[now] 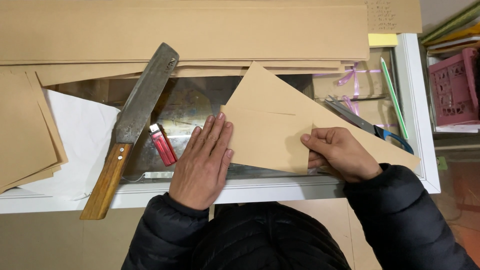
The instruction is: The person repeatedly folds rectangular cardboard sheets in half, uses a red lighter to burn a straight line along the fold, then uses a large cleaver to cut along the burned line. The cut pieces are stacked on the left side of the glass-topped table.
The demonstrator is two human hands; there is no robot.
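under the flat left hand (204, 162) lies the folded brown paper (280, 125); the right hand (336, 153) pinches its fold edge.

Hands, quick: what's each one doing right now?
Left hand: open, flat, palm down, pressing the left edge of the folded brown paper.
Right hand: closed, pinching the paper's folded flap between thumb and fingers.

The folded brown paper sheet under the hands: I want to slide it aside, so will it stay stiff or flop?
The brown paper sheet is thin, so it would probably bend if lifted by one corner. It looks light; the left hand flat beside it and the right hand pinching its fold seem enough to steady it. On the glass top it may slide easily.
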